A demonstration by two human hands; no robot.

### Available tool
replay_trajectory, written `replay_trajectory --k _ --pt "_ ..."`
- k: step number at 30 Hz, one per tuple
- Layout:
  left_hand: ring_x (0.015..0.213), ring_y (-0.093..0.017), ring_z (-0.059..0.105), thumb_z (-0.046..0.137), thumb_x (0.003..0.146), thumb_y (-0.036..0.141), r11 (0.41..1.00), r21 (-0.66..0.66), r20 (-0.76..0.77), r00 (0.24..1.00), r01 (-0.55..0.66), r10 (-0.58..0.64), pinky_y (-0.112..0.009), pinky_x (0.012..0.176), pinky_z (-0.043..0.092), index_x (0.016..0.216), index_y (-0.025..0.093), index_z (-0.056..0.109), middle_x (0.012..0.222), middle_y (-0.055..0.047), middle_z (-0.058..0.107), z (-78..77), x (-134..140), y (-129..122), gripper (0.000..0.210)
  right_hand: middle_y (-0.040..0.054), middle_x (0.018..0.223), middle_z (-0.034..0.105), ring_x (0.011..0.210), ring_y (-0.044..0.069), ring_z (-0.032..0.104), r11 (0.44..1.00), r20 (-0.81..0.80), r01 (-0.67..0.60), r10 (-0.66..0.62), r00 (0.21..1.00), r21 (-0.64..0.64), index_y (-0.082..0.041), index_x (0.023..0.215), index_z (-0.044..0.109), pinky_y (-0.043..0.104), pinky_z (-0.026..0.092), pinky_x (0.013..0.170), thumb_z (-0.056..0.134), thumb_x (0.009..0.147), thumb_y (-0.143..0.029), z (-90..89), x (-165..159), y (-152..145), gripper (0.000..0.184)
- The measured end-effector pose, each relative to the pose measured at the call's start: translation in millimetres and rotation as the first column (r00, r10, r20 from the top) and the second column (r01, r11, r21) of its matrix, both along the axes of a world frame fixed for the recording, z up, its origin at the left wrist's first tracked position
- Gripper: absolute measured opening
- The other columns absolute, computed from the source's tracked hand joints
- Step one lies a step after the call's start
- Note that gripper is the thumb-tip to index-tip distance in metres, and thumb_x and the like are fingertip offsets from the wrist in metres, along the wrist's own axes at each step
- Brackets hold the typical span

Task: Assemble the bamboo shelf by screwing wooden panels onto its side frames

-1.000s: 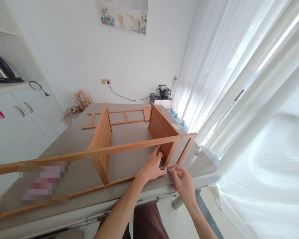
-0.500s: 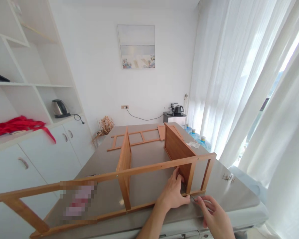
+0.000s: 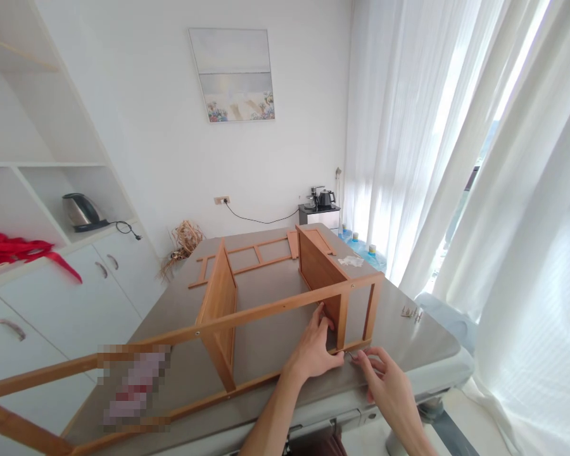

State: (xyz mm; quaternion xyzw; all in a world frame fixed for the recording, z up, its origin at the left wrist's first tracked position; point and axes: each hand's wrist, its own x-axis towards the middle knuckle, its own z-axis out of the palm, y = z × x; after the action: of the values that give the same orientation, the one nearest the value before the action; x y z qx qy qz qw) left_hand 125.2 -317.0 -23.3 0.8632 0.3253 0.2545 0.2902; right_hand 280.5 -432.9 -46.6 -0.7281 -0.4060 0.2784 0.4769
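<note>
A wooden shelf frame (image 3: pixel 270 312) stands on its side on the grey tabletop, with two boards fixed across it. My left hand (image 3: pixel 311 349) grips its near lower rail by the right-hand board (image 3: pixel 320 266); the fingers lie against the board and the thumb is at the rail. Just right of that thumb, my right hand (image 3: pixel 384 373) pinches a thin, bent metal Allen key (image 3: pixel 349 356). The key's tip meets the rail below the upright, but the screw there is too small to make out.
Several screws (image 3: pixel 411 313) lie on the table (image 3: pixel 399 342) at the right. Behind the frame are a flat ladder-like wooden frame (image 3: pixel 259 254) and a crumpled plastic bag (image 3: pixel 351 261). A pixelated pinkish item (image 3: pixel 135 386) lies at the left. Water bottles (image 3: pixel 372 253) stand by the curtain.
The view has turned to the right, so everything sits further left in the picture. Both hands stay at the same rail corner, and the right hand's key is slightly turned.
</note>
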Motion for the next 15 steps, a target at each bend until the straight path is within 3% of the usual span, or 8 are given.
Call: replay_trajectory --k 10,15 --pt "0.143 -0.031 0.035 0.076 0.065 0.040 1.000 -0.030 -0.011 1.000 0.001 -0.001 -0.042 0.119 0.036 0.113 0.023 0.051 0.161 -0.008 0.018 6.4 -1.2 -0.4 0.057 0.0009 0.084 0.077 0.038 0.017 0.057 0.997 0.050 -0.028 0.032 0.998 -0.065 -0.027 0.090 0.057 0.030 0.046 0.046 0.049 0.075 -0.075 -19.9 11.2 3.2 0.050" --pt "0.146 -0.030 0.030 0.077 0.063 0.039 0.999 -0.038 -0.007 1.000 0.004 -0.005 -0.041 0.120 0.034 0.114 0.022 0.052 0.161 -0.008 0.019 6.3 -1.2 -0.8 0.059 -0.0002 0.094 0.077 0.041 0.015 0.058 0.989 0.061 -0.087 0.095 0.994 -0.121 -0.027 0.094 0.055 0.030 0.049 0.053 0.046 0.075 -0.078 -24.1 16.5 4.8 0.054"
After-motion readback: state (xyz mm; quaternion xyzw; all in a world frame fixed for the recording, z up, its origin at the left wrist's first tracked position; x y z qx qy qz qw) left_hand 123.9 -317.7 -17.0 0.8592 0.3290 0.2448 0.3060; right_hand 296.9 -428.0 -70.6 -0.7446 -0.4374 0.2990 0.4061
